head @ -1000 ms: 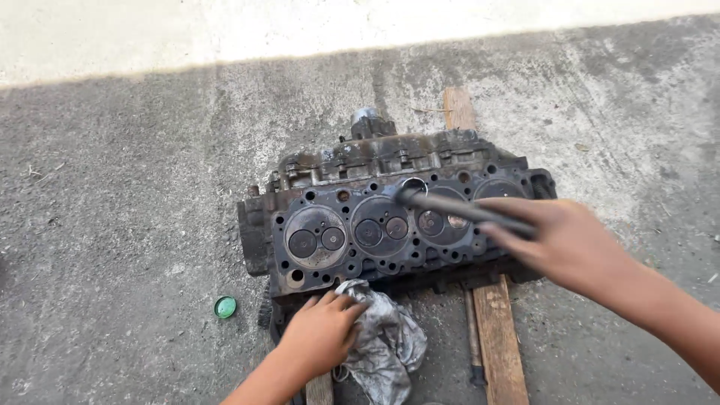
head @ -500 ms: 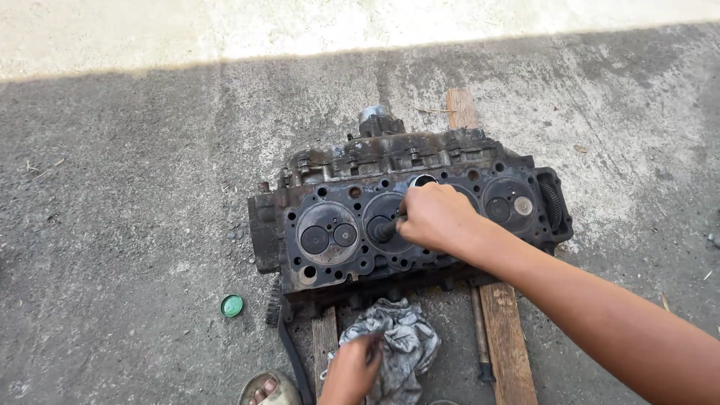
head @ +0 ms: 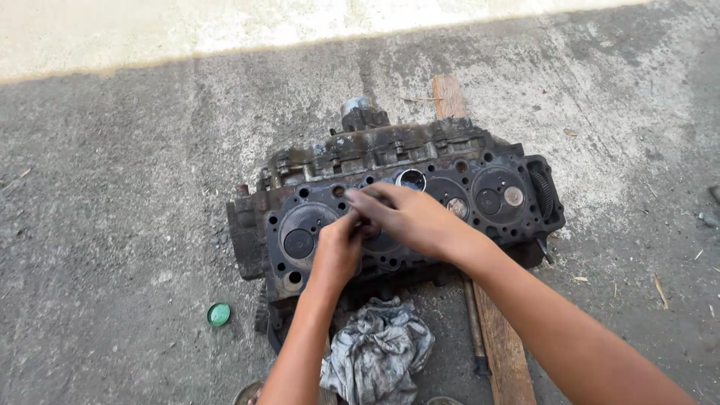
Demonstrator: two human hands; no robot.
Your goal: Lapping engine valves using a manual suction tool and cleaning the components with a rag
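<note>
Rough grey concrete ground (head: pixel 112 225) carries a black, greasy cast-metal cylinder head (head: pixel 510 199), lying with its long axis left to right, valve face tilted toward the camera. Both hands meet over its middle chamber. The right hand (head: pixel 412 217) lies on top, fingers curled and nearly closed; the left hand (head: pixel 337 251) pinches just beneath it. Whatever they pinch is hidden, possibly a valve. Below the grip lies a crumpled grey rag (head: pixel 379 352); right of it, a wooden plank (head: pixel 502 345); far left, a small green cap (head: pixel 218 313).

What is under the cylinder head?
A wooden plank runs beneath the cylinder head, emerging at both sides. Concrete ground lies around it. Other supports beneath cannot be seen; the head covers them.
</note>
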